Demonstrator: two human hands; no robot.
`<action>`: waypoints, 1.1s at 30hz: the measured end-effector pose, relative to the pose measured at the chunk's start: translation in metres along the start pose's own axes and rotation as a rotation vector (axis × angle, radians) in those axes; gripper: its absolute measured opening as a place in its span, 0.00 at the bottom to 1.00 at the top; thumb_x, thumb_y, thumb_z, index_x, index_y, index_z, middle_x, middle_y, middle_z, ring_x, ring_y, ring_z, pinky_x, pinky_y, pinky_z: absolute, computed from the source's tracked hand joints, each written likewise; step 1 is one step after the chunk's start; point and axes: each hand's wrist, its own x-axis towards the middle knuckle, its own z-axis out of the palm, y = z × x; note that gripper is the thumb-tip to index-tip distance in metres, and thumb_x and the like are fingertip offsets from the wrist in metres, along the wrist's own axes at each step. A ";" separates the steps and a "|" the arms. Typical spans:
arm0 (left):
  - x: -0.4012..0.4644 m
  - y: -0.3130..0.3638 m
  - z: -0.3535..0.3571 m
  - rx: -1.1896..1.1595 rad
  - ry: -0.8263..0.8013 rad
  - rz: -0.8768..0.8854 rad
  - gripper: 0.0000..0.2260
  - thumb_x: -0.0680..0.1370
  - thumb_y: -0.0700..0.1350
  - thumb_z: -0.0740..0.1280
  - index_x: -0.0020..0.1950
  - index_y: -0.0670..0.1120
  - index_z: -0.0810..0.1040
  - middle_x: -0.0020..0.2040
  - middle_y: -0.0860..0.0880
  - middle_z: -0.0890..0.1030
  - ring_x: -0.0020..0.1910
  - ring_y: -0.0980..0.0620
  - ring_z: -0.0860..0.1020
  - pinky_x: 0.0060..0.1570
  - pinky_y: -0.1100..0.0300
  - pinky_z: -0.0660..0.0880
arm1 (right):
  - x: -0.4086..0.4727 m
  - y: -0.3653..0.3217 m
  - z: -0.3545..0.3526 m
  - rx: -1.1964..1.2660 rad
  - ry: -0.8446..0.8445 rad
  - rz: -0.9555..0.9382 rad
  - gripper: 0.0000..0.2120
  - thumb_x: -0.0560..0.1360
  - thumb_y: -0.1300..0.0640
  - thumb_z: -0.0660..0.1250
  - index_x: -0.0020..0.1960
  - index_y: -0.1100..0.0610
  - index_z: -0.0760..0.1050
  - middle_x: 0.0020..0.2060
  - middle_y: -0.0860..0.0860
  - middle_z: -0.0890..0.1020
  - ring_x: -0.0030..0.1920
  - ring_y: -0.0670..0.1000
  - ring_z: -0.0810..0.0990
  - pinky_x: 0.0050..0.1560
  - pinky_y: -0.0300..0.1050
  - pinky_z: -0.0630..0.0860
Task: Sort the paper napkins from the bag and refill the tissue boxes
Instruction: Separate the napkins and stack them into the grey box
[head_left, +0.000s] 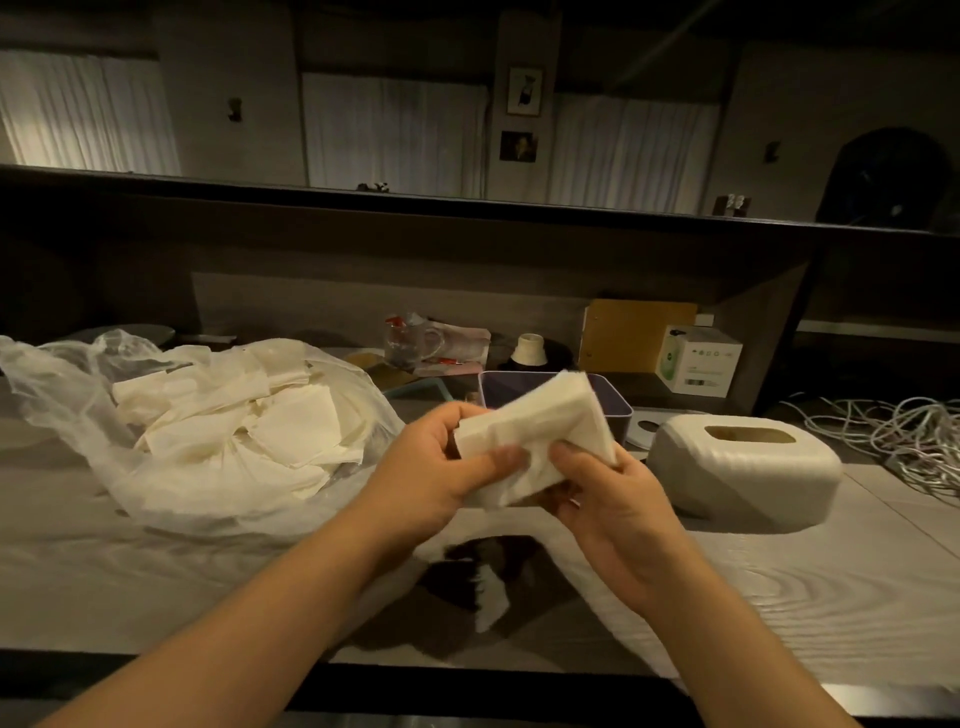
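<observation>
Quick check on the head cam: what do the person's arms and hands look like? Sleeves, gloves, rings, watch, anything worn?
Both forearms are bare up to the bottom edge of the frame, with no sleeves in view. The left hand and right hand are bare too: no gloves. No ring, watch or wristband shows on either. The light is dim, so fine marks cannot be told.

Matt paper napkins (535, 431), thin translucent plastic bag (67, 379), wood-grain table (779, 587).

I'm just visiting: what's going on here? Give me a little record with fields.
left hand: left hand grips the napkin stack
right hand: right hand pinches the same stack's lower edge
bag: plastic bag on the left, loose napkins inside
open box: purple-lined tissue box behind the stack, lid off
closed box: white tissue box on the right, slot facing up
surface: counter
</observation>
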 end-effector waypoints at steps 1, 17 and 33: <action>0.003 0.006 0.004 -0.058 0.005 0.016 0.18 0.72 0.49 0.77 0.59 0.49 0.79 0.50 0.51 0.86 0.49 0.52 0.86 0.46 0.56 0.83 | 0.003 -0.004 0.004 0.097 -0.011 0.001 0.24 0.68 0.59 0.74 0.64 0.59 0.78 0.55 0.59 0.86 0.56 0.58 0.86 0.55 0.59 0.82; 0.090 0.009 0.002 -0.391 0.523 -0.047 0.07 0.84 0.51 0.63 0.57 0.51 0.79 0.48 0.47 0.84 0.46 0.50 0.81 0.47 0.56 0.79 | 0.096 -0.077 0.016 -0.128 0.206 -0.093 0.13 0.81 0.57 0.69 0.65 0.55 0.75 0.60 0.54 0.82 0.58 0.57 0.83 0.55 0.57 0.83; 0.110 -0.046 0.011 -0.233 0.366 -0.253 0.07 0.81 0.47 0.69 0.58 0.56 0.78 0.56 0.48 0.82 0.53 0.48 0.79 0.50 0.55 0.79 | 0.172 -0.069 0.004 -0.754 0.057 0.587 0.22 0.78 0.58 0.72 0.68 0.60 0.69 0.64 0.58 0.78 0.64 0.62 0.77 0.66 0.59 0.76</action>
